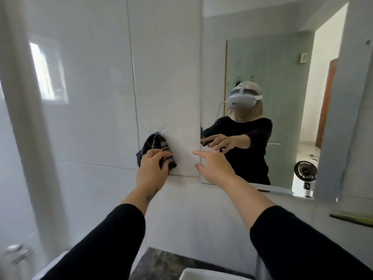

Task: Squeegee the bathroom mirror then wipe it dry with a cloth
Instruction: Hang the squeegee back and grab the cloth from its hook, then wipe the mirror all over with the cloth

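A dark cloth with pale stripes (155, 145) hangs against the white wall tiles, under a clear hook, left of the mirror (282, 73). My left hand (154, 165) is closed on the cloth's lower part. My right hand (214, 165) is spread with fingers apart, empty, at the mirror's lower left corner. The mirror fills the upper right and reflects a person in black sleeves wearing a headset. No squeegee is visible.
A white basin (203, 274) sits on a dark stone counter (161, 261) at the bottom. A chrome fixture (17, 253) is at the lower left. A narrow shelf (351, 218) projects at the right. A black fan appears in the reflection (305, 170).
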